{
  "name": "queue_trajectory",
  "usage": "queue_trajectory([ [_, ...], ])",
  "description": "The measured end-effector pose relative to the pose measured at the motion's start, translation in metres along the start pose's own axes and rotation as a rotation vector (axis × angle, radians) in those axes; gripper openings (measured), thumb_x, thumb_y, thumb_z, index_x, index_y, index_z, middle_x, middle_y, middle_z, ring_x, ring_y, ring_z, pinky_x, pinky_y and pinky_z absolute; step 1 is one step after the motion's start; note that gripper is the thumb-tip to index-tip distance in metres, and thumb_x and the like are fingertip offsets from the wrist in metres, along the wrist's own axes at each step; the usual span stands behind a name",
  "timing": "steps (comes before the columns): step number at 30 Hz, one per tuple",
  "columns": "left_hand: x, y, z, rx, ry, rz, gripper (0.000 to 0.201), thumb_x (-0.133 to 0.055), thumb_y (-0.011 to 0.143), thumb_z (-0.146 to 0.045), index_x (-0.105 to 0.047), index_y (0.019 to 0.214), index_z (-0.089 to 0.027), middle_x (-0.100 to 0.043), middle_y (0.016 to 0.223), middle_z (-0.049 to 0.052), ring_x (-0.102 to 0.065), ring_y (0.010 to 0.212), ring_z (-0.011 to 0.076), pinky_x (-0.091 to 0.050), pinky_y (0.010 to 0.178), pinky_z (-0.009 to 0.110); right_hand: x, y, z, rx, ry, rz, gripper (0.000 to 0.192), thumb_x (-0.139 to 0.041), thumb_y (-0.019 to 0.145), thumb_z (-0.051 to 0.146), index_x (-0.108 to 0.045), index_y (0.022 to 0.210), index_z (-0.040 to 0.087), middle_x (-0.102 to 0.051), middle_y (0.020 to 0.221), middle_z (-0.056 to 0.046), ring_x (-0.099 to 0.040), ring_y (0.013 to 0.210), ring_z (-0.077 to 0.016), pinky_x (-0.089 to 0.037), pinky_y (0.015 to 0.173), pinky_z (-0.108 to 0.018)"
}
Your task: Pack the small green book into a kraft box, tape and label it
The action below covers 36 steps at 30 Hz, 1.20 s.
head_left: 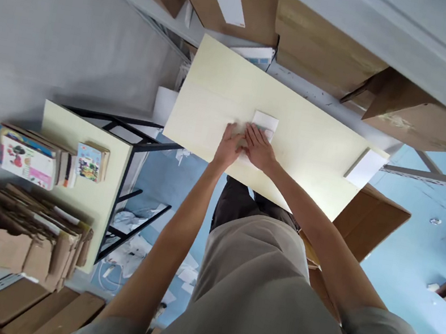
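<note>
A cream-coloured tabletop [305,141] stretches out before me. My right hand [258,147] lies flat across a small white paper piece [266,120], fingers stretched out and covering its lower part. A darker band shows on this piece beside my fingertips. Close to its left, my left hand [228,148] rests on the tabletop with bent fingers, its thumb side almost touching my right hand. Whatever is under or between the left fingers is too small to make out. Toward the right end of the tabletop lies a thick white stack [366,168], apart from both hands.
Cardboard boxes [326,44] line the shelf behind the tabletop. At left, a second table [112,170] with a black frame holds picture books [28,156] and a carton of folded cardboard [16,234]. An open cardboard box [372,222] stands at right. White scraps [133,258] litter the blue floor.
</note>
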State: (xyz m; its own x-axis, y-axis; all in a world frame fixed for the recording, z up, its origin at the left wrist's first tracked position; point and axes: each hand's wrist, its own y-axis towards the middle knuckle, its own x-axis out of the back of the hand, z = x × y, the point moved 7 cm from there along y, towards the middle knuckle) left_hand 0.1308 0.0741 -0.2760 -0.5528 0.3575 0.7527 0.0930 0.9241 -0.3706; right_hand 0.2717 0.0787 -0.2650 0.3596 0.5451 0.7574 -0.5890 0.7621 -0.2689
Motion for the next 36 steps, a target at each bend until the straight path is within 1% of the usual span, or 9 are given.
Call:
queue_trajectory([
  [6,0.017,-0.006,-0.018,-0.023,0.037,0.028,0.050,-0.072,0.094,-0.003,-0.079,0.142,-0.018,-0.053,0.188,0.021,-0.039,0.185,0.0431,-0.044,0.150,0.064,0.021,-0.018,0.008,-0.011,-0.035,0.002,0.077,-0.055,0.115,0.027,-0.044,0.185,-0.005,-0.030,0.199,-0.026,-0.024,0.190,-0.0399,-0.021,0.156,-0.064],
  [11,0.045,-0.029,-0.085,-0.179,0.017,-0.096,0.033,-0.068,0.105,-0.011,-0.082,0.134,-0.019,-0.071,0.170,0.020,-0.060,0.171,0.0404,-0.050,0.146,0.064,0.084,-0.082,0.010,-0.094,-0.029,-0.240,0.078,-0.052,0.121,0.046,-0.045,0.188,0.007,-0.035,0.198,-0.023,-0.027,0.190,-0.0400,-0.024,0.154,-0.070],
  [15,0.066,-0.037,-0.183,-0.466,-0.081,-0.172,0.020,-0.070,0.109,-0.014,-0.084,0.118,-0.025,-0.084,0.147,0.014,-0.076,0.151,0.0330,-0.062,0.135,0.057,0.170,-0.150,-0.006,-0.194,-0.086,-0.533,0.078,-0.051,0.121,0.056,-0.046,0.188,0.016,-0.041,0.197,-0.021,-0.031,0.188,-0.0418,-0.023,0.153,-0.076],
  [21,0.108,-0.011,-0.380,-0.913,-0.235,-0.301,0.013,-0.071,0.116,-0.024,-0.084,0.118,-0.027,-0.084,0.145,0.011,-0.079,0.144,0.0281,-0.063,0.130,0.048,0.344,-0.234,-0.054,-0.358,-0.271,-1.020,0.067,-0.049,0.122,0.056,-0.052,0.181,0.023,-0.050,0.190,-0.019,-0.039,0.183,-0.0421,-0.022,0.148,-0.084],
  [25,0.125,0.008,-0.498,-1.079,-0.235,-0.283,0.020,-0.065,0.120,-0.024,-0.083,0.129,-0.027,-0.082,0.150,0.009,-0.076,0.150,0.0279,-0.061,0.134,0.048,0.427,-0.251,-0.106,-0.546,-0.335,-1.104,0.056,-0.050,0.124,0.047,-0.061,0.167,0.015,-0.061,0.177,-0.026,-0.051,0.171,-0.0376,-0.036,0.142,-0.074],
  [27,0.126,0.008,-0.536,-1.105,-0.162,-0.247,0.023,-0.062,0.121,-0.021,-0.081,0.132,-0.027,-0.081,0.153,0.009,-0.076,0.151,0.0257,-0.059,0.135,0.044,0.450,-0.247,-0.133,-0.620,-0.334,-1.063,0.058,-0.031,0.128,0.045,-0.068,0.154,0.008,-0.066,0.169,-0.031,-0.060,0.160,-0.0326,-0.044,0.135,-0.066],
  [31,0.107,-0.006,-0.537,-1.059,0.084,-0.168,0.048,-0.029,0.130,-0.023,-0.074,0.147,-0.022,-0.075,0.164,0.007,-0.068,0.161,0.0214,-0.052,0.140,0.044,0.460,-0.241,-0.167,-0.772,-0.375,-0.972,0.115,0.028,0.113,0.046,-0.073,0.130,-0.005,-0.073,0.148,-0.032,-0.075,0.142,-0.0331,-0.054,0.110,-0.061],
  [33,0.090,-0.008,-0.494,-0.997,0.127,-0.115,0.059,-0.017,0.130,-0.024,-0.072,0.150,-0.022,-0.074,0.166,0.006,-0.066,0.164,0.0211,-0.050,0.141,0.047,0.447,-0.251,-0.167,-0.765,-0.404,-1.037,0.100,-0.004,0.123,0.069,-0.078,0.135,0.004,-0.078,0.135,-0.034,-0.078,0.137,-0.0376,-0.057,0.108,-0.066],
  [36,0.064,-0.002,-0.384,-0.834,0.033,-0.034,0.041,-0.039,0.126,-0.020,-0.076,0.144,-0.025,-0.079,0.159,0.009,-0.075,0.154,0.0250,-0.058,0.137,0.048,0.404,-0.278,-0.143,-0.574,-0.362,-1.293,0.063,-0.048,0.123,0.074,-0.078,0.141,0.022,-0.076,0.136,-0.031,-0.076,0.129,-0.0431,-0.063,0.110,-0.067],
])
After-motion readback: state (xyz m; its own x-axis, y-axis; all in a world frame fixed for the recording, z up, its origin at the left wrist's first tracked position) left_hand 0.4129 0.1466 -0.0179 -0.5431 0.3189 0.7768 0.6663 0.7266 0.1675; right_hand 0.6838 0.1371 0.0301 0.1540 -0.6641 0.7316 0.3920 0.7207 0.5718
